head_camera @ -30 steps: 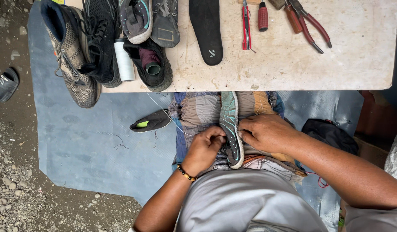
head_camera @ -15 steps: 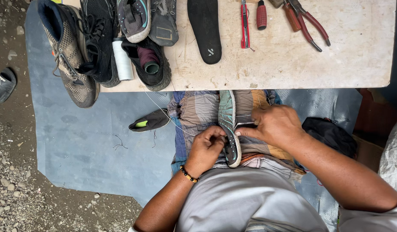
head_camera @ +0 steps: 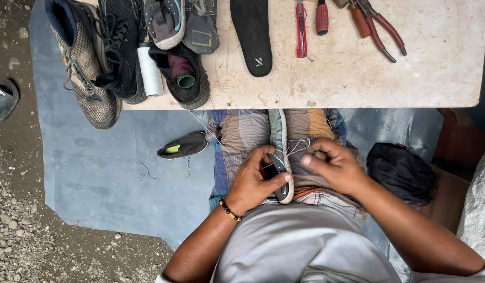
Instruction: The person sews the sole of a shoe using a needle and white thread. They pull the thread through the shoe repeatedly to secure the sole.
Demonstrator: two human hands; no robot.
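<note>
Left hand [head_camera: 255, 181] is gripping the shoe [head_camera: 279, 152], right hand [head_camera: 334, 165] beside it pinching probably thread [head_camera: 300, 144], table edge [head_camera: 358, 102] lying just beyond.

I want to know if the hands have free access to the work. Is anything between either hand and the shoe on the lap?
Nothing visible. The left hand already grips the grey-and-teal shoe lying sole-edge up on the lap, and the right hand pinches white thread running straight to it.

Open tabletop [head_camera: 358, 78] right of insole [head_camera: 253, 36]; shoes [head_camera: 127, 47] crowding left.
</note>
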